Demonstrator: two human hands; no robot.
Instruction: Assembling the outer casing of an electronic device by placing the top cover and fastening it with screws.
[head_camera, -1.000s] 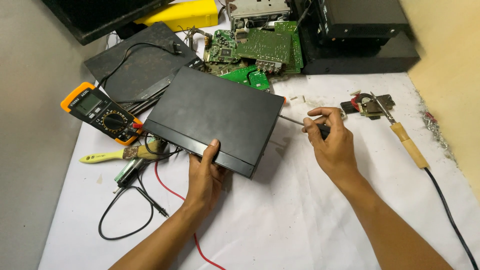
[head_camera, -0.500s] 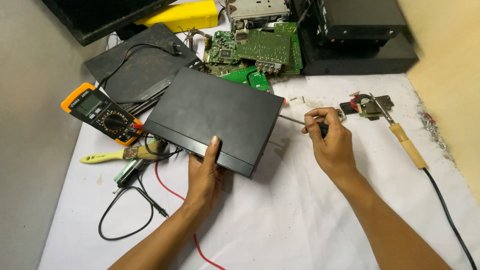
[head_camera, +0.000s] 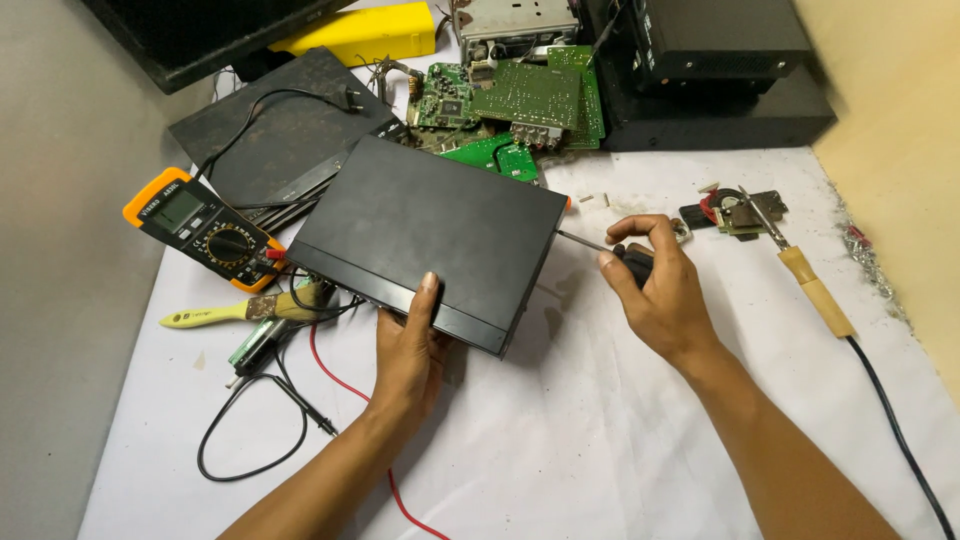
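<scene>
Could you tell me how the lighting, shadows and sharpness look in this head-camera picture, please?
Head view: soft, even light with no harsh glare; the flat black metal box shows only a dull sheen and casts a faint shadow on the white cloth; the left hand, right hand and black-handled screwdriver are sharp, without motion blur.

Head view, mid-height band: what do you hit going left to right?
Orange multimeter → black box, gripped at its near edge by the left hand → screwdriver, tip at the box's side, in the right hand → soldering iron lying on the white sheet.
</scene>
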